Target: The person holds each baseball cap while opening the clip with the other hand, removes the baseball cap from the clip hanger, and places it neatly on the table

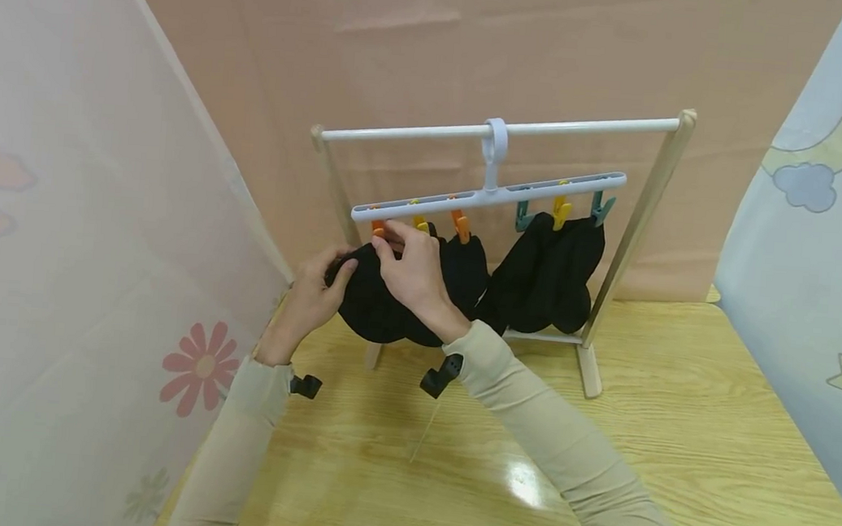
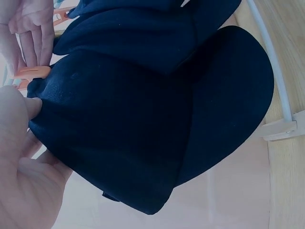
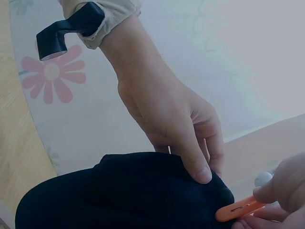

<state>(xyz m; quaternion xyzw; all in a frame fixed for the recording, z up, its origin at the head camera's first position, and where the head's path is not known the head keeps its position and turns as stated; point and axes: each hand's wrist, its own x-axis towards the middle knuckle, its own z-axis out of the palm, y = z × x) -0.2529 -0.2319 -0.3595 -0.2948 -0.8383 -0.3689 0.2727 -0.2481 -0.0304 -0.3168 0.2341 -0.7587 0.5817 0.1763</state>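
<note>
The left hand (image 1: 313,296) pinches the left edge of a black cap (image 1: 369,300), thumb on the near face and the other fingers bent behind the fabric. The right hand (image 1: 420,271) has its thumb and fingers closed on an orange clip (image 3: 238,209) at the left end of a pale blue hanger (image 1: 425,205). The clip's tip lies at the cap's upper edge; how firmly it bites the fabric I cannot tell. The cap hangs below the left end of the hanger, its crown up and its rounded brim down, between the two hands.

Just right of the right hand, more black fabric (image 1: 470,266) hangs beneath a second orange clip (image 1: 461,227); a yellow clip (image 1: 421,218) between the two orange ones is partly hidden by the right hand. On the right half of the hanger, another yellow clip (image 1: 560,212) and a teal clip (image 1: 602,209) meet the top of a further black item (image 1: 552,276). A second teal clip (image 1: 523,214) stands just left of them.

The hanger hooks over the white rod (image 1: 592,127) of a small rack with wooden posts (image 1: 639,229), and tilts with its right end higher. The rack stands on a wood-grained table (image 1: 689,412). A flowered sheet (image 1: 95,313) hangs at the left, and a plain pinkish-tan backdrop (image 1: 554,44) covers the far side.
</note>
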